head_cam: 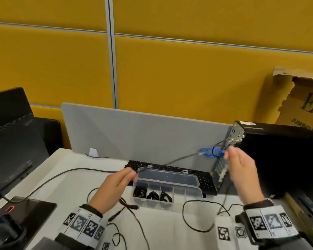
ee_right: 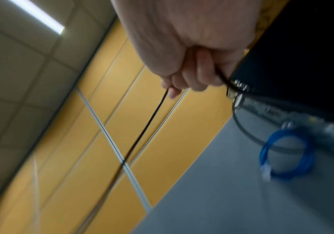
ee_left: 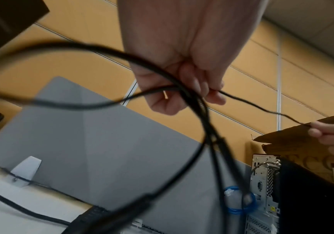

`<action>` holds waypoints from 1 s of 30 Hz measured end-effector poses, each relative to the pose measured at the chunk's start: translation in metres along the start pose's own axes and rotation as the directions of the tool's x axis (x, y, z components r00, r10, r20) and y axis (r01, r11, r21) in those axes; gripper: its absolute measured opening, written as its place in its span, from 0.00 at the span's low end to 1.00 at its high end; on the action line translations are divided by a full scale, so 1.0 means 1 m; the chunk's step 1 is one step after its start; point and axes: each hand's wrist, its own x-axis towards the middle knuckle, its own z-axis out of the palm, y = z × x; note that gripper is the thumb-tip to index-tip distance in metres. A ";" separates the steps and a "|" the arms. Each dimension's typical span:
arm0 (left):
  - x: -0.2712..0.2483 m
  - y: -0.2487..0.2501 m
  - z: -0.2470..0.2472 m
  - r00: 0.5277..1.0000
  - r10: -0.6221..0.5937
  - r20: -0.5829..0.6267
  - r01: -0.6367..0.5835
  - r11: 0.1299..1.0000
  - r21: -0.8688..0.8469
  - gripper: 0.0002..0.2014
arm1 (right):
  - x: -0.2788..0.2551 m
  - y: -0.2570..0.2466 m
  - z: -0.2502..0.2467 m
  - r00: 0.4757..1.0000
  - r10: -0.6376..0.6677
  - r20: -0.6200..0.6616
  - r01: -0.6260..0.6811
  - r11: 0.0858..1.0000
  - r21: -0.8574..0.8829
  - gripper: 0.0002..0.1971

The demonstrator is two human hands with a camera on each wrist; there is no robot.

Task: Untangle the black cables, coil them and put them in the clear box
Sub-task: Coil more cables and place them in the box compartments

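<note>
Broadly, the white desk [head_cam: 65, 179] carries a black computer tower [head_cam: 278, 159] at the right, a black keyboard [head_cam: 209, 184] at the back, and just before it the clear box [head_cam: 193, 193], lid open, with coiled black cables in three of its left compartments. Both hands are raised above the desk, well apart, with one black cable [head_cam: 181, 158] stretched between them. The left hand [head_cam: 114, 184] pinches it with curled fingers [ee_left: 212, 95] over the box's left end, loops hanging below. The right hand [head_cam: 242, 170] grips the other stretch in its closed fingers [ee_right: 198, 74], beside a blue cable coil [head_cam: 212, 152].
</note>
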 end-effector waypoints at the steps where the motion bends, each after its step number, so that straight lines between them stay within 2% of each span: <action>1: 0.000 -0.001 0.000 1.000 -0.007 -0.008 0.007 1.000 -0.001 0.11 | 0.001 0.003 -0.002 0.998 -0.043 -0.036 0.039 0.993 -0.112 0.11; 2: 0.001 0.001 0.002 1.000 -0.005 -0.011 0.005 1.000 0.004 0.12 | -0.001 0.002 -0.001 0.997 -0.071 -0.034 0.059 0.957 -0.283 0.07; 4: 0.005 0.011 0.007 1.000 0.030 -0.001 -0.030 1.000 0.005 0.13 | -0.013 -0.004 0.012 0.980 -0.191 0.059 0.183 0.736 -0.652 0.22; 5: 0.007 0.019 0.012 0.998 0.062 0.012 -0.062 0.998 0.011 0.13 | -0.023 -0.010 0.023 0.953 -0.258 0.157 0.291 0.646 -0.706 0.29; 6: 0.009 0.027 0.016 0.995 0.101 0.018 -0.101 0.995 0.012 0.12 | -0.034 -0.020 0.035 0.915 -0.282 0.290 0.404 0.606 -0.685 0.32; 7: 0.011 0.035 0.020 0.990 0.137 0.019 -0.137 0.991 0.003 0.11 | -0.046 -0.033 0.047 0.860 -0.240 0.450 0.492 0.620 -0.611 0.32; 8: 0.013 0.041 0.023 0.986 0.167 0.014 -0.167 0.986 -0.008 0.11 | -0.056 -0.039 0.059 0.783 -0.196 0.590 0.547 0.669 -0.504 0.29; 9: 0.015 0.046 0.023 0.982 0.188 0.004 -0.188 0.982 -0.015 0.10 | -0.064 -0.044 0.069 0.706 -0.149 0.693 0.535 0.753 -0.384 0.24; 10: 0.016 0.048 0.022 0.981 0.192 -0.005 -0.192 0.981 -0.018 0.11 | -0.067 -0.047 0.073 0.664 -0.129 0.736 0.463 0.845 -0.270 0.18; 11: 0.017 0.048 0.020 0.984 0.175 -0.015 -0.175 0.984 -0.034 0.10 | -0.066 -0.047 0.073 0.681 -0.140 0.718 0.365 0.916 -0.167 0.12; 13: 0.016 0.042 0.012 0.995 0.100 -0.015 -0.101 0.993 -0.066 0.08 | -0.052 -0.040 0.065 0.786 -0.173 0.593 0.277 0.957 -0.089 0.12; 15: 0.013 0.032 0.003 0.999 0.042 0.026 -0.041 0.999 -0.032 0.11 | -0.034 -0.034 0.050 0.906 -0.207 0.370 0.248 0.966 -0.067 0.14; 16: 0.012 0.027 -0.001 0.999 0.014 0.043 -0.014 1.000 -0.016 0.12 | -0.025 -0.032 0.040 0.949 -0.217 0.228 0.232 0.972 -0.039 0.15; 18: 0.009 0.024 -0.010 0.997 -0.040 0.072 0.046 0.995 -0.083 0.14 | -0.007 -0.027 0.025 0.977 -0.215 -0.002 0.215 0.977 -0.002 0.14; 19: 0.009 0.026 -0.013 0.994 -0.059 0.095 0.072 0.986 -0.149 0.14 | -0.002 -0.026 0.021 0.976 -0.218 -0.030 0.217 0.976 -0.019 0.14; 20: 0.009 0.031 -0.014 0.993 -0.061 0.101 0.082 0.974 -0.213 0.14 | 0.001 -0.025 0.020 0.974 -0.226 0.018 0.227 0.972 -0.053 0.14; 21: 0.009 0.037 -0.014 0.996 -0.051 0.070 0.068 0.962 -0.264 0.12 | 0.001 -0.025 0.022 0.963 -0.241 0.120 0.252 0.964 -0.088 0.13; 23: 0.013 0.049 -0.010 0.998 -0.046 -0.047 0.030 0.952 -0.304 0.08 | -0.011 -0.033 0.035 0.897 -0.263 0.355 0.306 0.949 -0.072 0.13; 25: 0.018 0.055 -0.007 0.998 0.005 -0.059 -0.019 0.972 -0.234 0.18 | -0.025 -0.044 0.047 0.819 -0.287 0.496 0.307 0.951 0.044 0.13; 26: 0.020 0.057 -0.006 0.999 0.036 -0.007 -0.037 0.985 -0.171 0.19 | -0.030 -0.049 0.051 0.798 -0.307 0.519 0.301 0.949 0.098 0.13; 28: 0.020 0.061 -0.005 0.988 0.099 0.121 -0.076 0.980 -0.182 0.11 | -0.032 -0.054 0.056 0.799 -0.344 0.493 0.310 0.938 0.152 0.14; 29: 0.019 0.063 -0.006 0.974 0.127 0.187 -0.068 0.953 -0.294 0.10 | -0.029 -0.054 0.057 0.823 -0.345 0.451 0.317 0.938 0.140 0.15; 30: 0.017 0.067 -0.008 0.965 0.133 0.225 -0.015 0.886 -0.464 0.12 | -0.025 -0.050 0.058 0.848 -0.333 0.413 0.327 0.941 0.087 0.14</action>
